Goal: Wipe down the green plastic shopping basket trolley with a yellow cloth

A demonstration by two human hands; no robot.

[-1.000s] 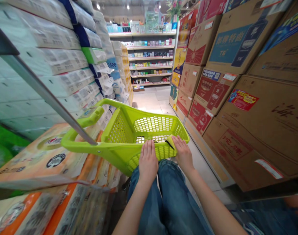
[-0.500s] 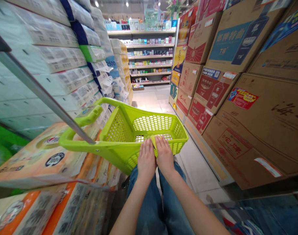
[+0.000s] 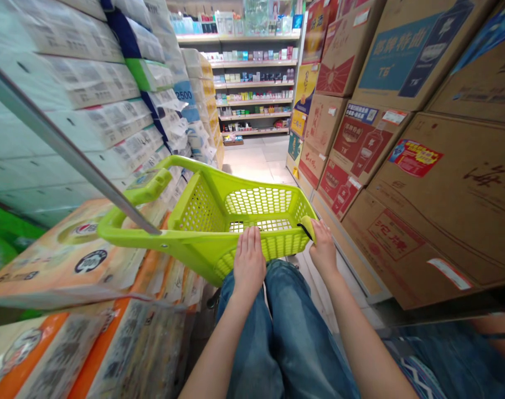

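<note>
A lime-green plastic shopping cart [image 3: 198, 244] with a perforated basket stands across the aisle in front of my knees. My left hand [image 3: 250, 256] grips the basket's near rim around its middle, fingers together over the edge and thumb hidden. My right hand [image 3: 324, 246] is closed on a yellow cloth [image 3: 308, 226] with a dark underside, pressed at the basket's right front corner. Inside, the basket's slotted bottom shows. A grey metal pole [image 3: 78, 149] slants up from the cart's left side.
Wrapped tissue packs [image 3: 98, 83] are piled high on the left, with orange-and-white packs [image 3: 70, 260] lower down. Cardboard cartons [image 3: 402, 221] line the right. Stocked shelves [image 3: 254, 102] stand at the aisle's far end. A person's denim-clad leg [image 3: 455, 349] shows at lower right.
My right hand has slid right along the rim with the yellow cloth, away from my left hand, to the basket's corner. My left hand stays on the rim. The view has tilted slightly down.
</note>
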